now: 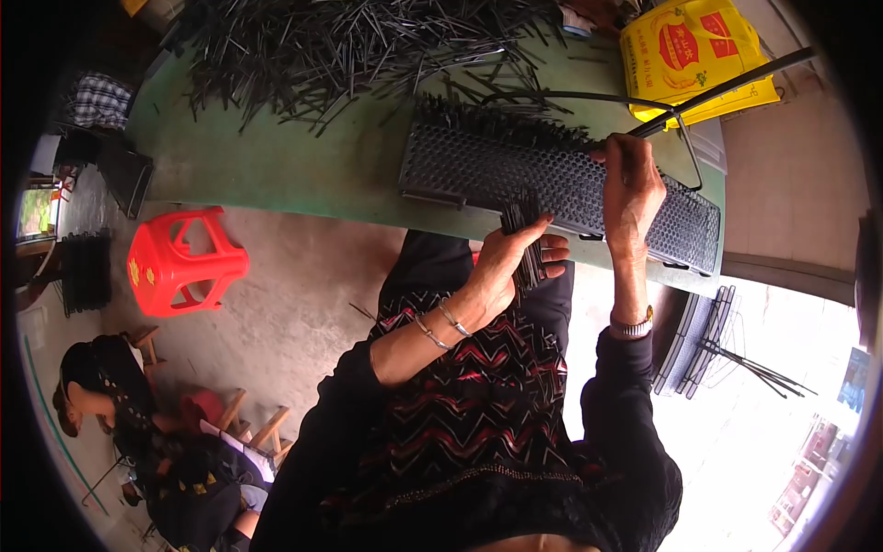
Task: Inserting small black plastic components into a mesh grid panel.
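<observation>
A long dark rack (552, 179) with a honeycomb of holes lies along the near edge of the green table (267, 175). Thin black strips stand upright in its far rows. My left hand (515, 258) is closed round a bundle of thin black strips (522, 216), held in front of the rack's near side. Over the rack's right half, my right hand (632, 189) has its fingers pinched together at the holes, beside the last standing strips. Whatever is between those fingertips is too small to make out. A thin black metal frame (570, 94) arches behind the rack.
A big heap of loose black strips (368, 46) covers the table's far side. At the far right sits a yellow bag (690, 55). A red plastic stool (184, 260) stands on the floor to the left. More racks (694, 345) lean at the right; people (193, 488) sit lower left.
</observation>
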{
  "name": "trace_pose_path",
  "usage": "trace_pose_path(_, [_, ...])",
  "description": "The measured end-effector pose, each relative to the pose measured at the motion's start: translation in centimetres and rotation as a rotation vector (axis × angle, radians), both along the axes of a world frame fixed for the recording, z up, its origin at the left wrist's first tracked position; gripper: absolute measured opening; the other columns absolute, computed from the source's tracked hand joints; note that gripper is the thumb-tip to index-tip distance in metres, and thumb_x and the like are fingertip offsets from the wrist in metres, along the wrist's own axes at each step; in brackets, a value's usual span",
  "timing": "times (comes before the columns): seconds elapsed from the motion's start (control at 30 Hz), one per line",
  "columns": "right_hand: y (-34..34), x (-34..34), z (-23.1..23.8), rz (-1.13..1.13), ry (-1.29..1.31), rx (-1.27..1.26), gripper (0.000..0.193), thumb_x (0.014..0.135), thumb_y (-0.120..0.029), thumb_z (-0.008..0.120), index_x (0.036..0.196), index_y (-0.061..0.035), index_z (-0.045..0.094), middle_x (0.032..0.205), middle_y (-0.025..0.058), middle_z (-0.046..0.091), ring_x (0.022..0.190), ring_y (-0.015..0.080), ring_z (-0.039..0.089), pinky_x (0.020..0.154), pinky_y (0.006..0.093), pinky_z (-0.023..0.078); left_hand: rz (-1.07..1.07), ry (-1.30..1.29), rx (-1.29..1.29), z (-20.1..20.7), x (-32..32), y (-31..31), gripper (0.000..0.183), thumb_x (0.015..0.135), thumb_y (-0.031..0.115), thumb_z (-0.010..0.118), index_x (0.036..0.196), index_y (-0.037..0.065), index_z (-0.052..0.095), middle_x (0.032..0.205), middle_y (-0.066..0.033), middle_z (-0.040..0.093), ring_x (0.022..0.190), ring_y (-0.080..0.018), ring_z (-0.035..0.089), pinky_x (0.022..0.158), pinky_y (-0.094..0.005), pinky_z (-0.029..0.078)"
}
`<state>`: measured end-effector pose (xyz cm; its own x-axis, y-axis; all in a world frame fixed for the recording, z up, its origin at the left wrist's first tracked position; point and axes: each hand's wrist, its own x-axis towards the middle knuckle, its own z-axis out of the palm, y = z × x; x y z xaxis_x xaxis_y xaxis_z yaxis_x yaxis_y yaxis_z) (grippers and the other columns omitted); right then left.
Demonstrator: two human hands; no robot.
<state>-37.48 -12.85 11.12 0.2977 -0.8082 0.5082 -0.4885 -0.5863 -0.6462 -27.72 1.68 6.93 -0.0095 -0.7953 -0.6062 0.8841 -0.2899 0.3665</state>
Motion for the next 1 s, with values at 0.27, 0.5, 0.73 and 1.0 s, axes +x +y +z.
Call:
trace_pose_path(0.27, [-0.3, 0.5, -0.8, -0.014, 0.160, -0.185, 0.006, 0.092, -0.006, 0.061, 0.098, -0.0047, 0.060, 0.081, 0.0088, 0.069, 0.071, 0.0202, 0.069, 0.064, 0.0303, 0.052, 0.000, 0.014, -0.015, -0.4, -0.3, 0.2, 0.024, 0.094, 0.019, 0.063, 0.111, 0.003, 0.065, 0.096, -0.0135, 0.067, 0.088, -0.0234, 0.068, 0.079, -0.0381, 0.059])
trace_pose_path(0.5, [-0.5, 1.8, -0.5, 0.009, 0.218, -0.146, 0.005, 0.091, -0.007, 0.062, 0.095, -0.0057, 0.060, 0.077, 0.0095, 0.067, 0.066, 0.0212, 0.067, 0.061, 0.0321, 0.051, -0.042, 0.003, 0.002, 0.4, 0.2, 0.3, 0.028, 0.096, 0.023, 0.059, 0.115, 0.004, 0.064, 0.098, -0.0111, 0.067, 0.087, -0.0210, 0.067, 0.076, -0.0345, 0.059])
trace_pose_path(0.73, [-0.9, 2.0, 0.1, 0.120, 0.187, 0.011, 0.005, 0.093, -0.010, 0.062, 0.095, -0.0059, 0.061, 0.076, 0.0088, 0.068, 0.071, 0.0187, 0.071, 0.062, 0.0303, 0.051, -0.009, -0.072, -0.057, 0.0, 0.1, 0.6, 0.023, 0.096, 0.027, 0.060, 0.100, 0.004, 0.063, 0.086, -0.0107, 0.070, 0.057, -0.0104, 0.053, 0.048, -0.0256, 0.046])
trace_pose_path(1.0, [-1.0, 1.2, 0.1, 0.165, 0.248, 0.021, 0.008, 0.093, -0.009, 0.061, 0.099, -0.0039, 0.061, 0.080, 0.0103, 0.069, 0.072, 0.0196, 0.070, 0.064, 0.0298, 0.051, -0.074, -0.120, -0.124, -0.1, 0.3, 0.7, 0.025, 0.097, 0.028, 0.058, 0.095, 0.003, 0.061, 0.085, -0.0092, 0.067, 0.060, -0.0084, 0.050, 0.052, -0.0234, 0.043])
